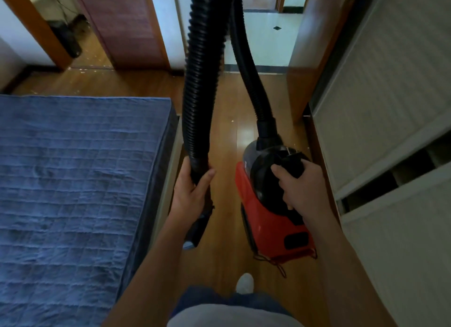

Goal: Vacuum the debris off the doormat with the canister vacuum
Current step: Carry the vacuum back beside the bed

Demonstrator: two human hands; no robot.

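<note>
Starting at the left, a bed (73, 180) with a blue quilted cover fills that side. Just past its edge the left hand (192, 192) is wrapped around the end of the black ribbed hose (199, 94), which loops up out of view and back down into the red canister vacuum (271, 226). The right hand (300, 187) is gripping the black handle (292, 164) on top, with the vacuum between the bed and the white wardrobe (390, 94), over the wood floor (227, 131).

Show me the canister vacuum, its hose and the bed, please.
canister vacuum (266, 221): head view, on its red casing.
hose (199, 82): head view, on the ribbed black stretch.
bed (73, 180): head view, on the blue quilted cover.
</note>
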